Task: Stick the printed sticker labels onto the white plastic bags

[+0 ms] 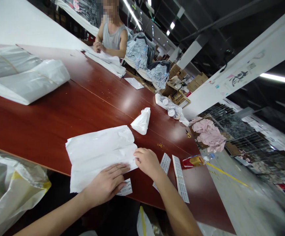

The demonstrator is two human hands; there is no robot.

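A stack of flat white plastic bags point(100, 144) lies on the table in front of me, its top layer creased lengthwise. My left hand point(108, 182) rests on its near side, fingers stretched out flat. Beneath that thumb is a white label sheet point(127, 189) printed with large letters M, partly covered. At the right-hand corner of the bags, my right hand point(146, 160) has its fingers curled and closed on the edge. Small dark print shows beside those fingertips; whether it is a separate label I cannot tell.
On the red-brown table point(103, 105) are a crumpled white bag point(142, 121), label strips point(180, 178), yellow-handled scissors point(188, 133) and a bundle of wrapped bags point(34, 78). Across the table sits a person in a grey sleeveless top point(112, 36). An open sack point(9, 186) stands at left.
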